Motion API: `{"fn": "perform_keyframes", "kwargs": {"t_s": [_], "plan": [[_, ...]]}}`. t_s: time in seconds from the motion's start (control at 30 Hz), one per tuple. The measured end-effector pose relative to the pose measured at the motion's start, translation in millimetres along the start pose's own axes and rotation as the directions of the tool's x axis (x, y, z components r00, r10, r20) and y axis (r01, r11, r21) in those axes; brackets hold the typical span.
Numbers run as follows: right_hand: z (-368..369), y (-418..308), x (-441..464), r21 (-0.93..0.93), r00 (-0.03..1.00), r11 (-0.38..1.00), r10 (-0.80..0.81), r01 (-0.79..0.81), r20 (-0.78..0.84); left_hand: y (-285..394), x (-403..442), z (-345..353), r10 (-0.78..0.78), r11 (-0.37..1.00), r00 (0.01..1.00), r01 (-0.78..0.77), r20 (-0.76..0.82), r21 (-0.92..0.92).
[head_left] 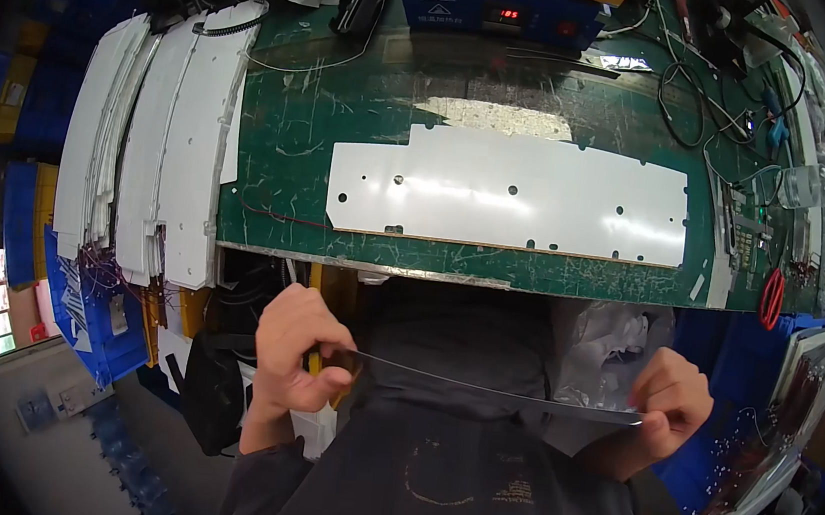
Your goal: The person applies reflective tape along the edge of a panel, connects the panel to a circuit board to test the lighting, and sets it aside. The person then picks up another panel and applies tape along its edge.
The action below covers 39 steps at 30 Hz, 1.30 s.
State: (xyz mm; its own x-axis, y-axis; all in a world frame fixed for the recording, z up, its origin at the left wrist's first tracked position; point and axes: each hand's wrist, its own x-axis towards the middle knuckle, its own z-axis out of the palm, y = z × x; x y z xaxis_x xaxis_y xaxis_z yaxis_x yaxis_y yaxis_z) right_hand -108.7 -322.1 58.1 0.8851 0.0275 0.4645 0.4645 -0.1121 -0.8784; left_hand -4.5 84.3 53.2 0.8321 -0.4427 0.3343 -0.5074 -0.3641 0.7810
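Between my two hands stretches a thin, slightly bowed, shiny strip [499, 392], seen nearly edge-on, so its full width does not show. My left hand [297, 356] pinches its left end between thumb and curled fingers; something yellow shows by those fingers, too hidden to name. My right hand [670, 405] grips the opposite end, thumb against the edge. Both hands are in front of my dark shirt, below the bench edge. Beyond them on the green bench mat [288, 154] lies a white panel [459, 197] with several holes and a stepped upper left corner.
Stacked white panels [205, 145] stand at the bench's left. A blue box with a red display [503, 14] sits at the back. Cables [685, 105], a circuit board [751, 238] and red-handled tool [772, 298] are on the right, with wrapped panels [783, 417] beyond.
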Motion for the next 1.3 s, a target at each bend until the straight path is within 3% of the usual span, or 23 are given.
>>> {"fn": "perform_keyframes", "kwargs": {"t_s": [0.07,0.17,0.23,0.27,0.3,0.37,0.43,0.5,0.57,0.67,0.87,0.97,1.3], "plan": [[-19.0,-6.2,-1.9,-0.106,0.984,0.994,-0.042,0.024,-0.173,13.6,8.1,-11.6,-0.041,0.997,0.985,0.029,-0.167,-0.074],[-52.6,1.4,-0.2,-0.166,0.951,0.979,0.063,-0.117,-0.302,13.4,21.0,-22.6,-0.061,0.99,0.951,0.02,-0.303,-0.138],[-49.3,8.7,6.7,-0.204,0.809,0.871,0.296,-0.446,-0.508,0.3,37.3,-20.0,-0.094,0.996,0.955,0.089,-0.282,-0.033],[-53.0,24.4,8.8,-0.381,0.831,0.803,0.234,-0.458,-0.505,2.5,46.4,-11.1,-0.27,0.963,0.926,0.256,-0.266,-0.084],[-56.2,42.0,9.2,-0.542,0.852,0.704,0.179,-0.46,-0.492,-10.6,53.3,-9.9,-0.295,0.944,0.935,0.317,-0.196,0.094],[-41.5,62.3,15.0,-0.774,0.873,0.444,0.037,-0.451,-0.487,-27.1,70.3,11.1,-0.2,0.897,0.969,0.24,-0.142,0.371],[-23.1,77.4,16.4,-0.823,0.87,0.362,-0.061,-0.438,-0.49,-43.8,72.8,26.4,-0.185,0.864,0.977,0.214,-0.108,0.456],[1.4,80.1,17.9,-0.786,0.827,0.402,-0.111,-0.469,-0.551,-53.8,71.2,33.2,-0.144,0.832,0.983,0.181,-0.111,0.525],[17.8,83.4,9.8,-0.836,0.867,0.383,-0.148,-0.393,-0.475,-54.5,72.9,33.5,-0.176,0.835,0.976,0.215,-0.125,0.507],[40.3,85.4,-0.2,-0.817,0.911,0.474,-0.067,-0.33,-0.407,-57.3,69.8,34.0,-0.168,0.846,0.978,0.208,-0.125,0.492],[50.9,92.8,-16.6,-0.836,0.916,0.426,-0.038,-0.346,-0.398,-60.5,62.7,29.9,-0.162,0.863,0.979,0.202,-0.125,0.463],[49.7,93.4,-20.2,-0.841,0.919,0.41,-0.022,-0.352,-0.395,-62.4,58.9,30.6,-0.261,0.857,0.955,0.295,-0.138,0.423],[50.7,94.3,-18.9,-0.841,0.913,0.405,-0.039,-0.358,-0.407,-66.1,54.4,32.4,-0.261,0.871,0.957,0.289,-0.124,0.397]]}}
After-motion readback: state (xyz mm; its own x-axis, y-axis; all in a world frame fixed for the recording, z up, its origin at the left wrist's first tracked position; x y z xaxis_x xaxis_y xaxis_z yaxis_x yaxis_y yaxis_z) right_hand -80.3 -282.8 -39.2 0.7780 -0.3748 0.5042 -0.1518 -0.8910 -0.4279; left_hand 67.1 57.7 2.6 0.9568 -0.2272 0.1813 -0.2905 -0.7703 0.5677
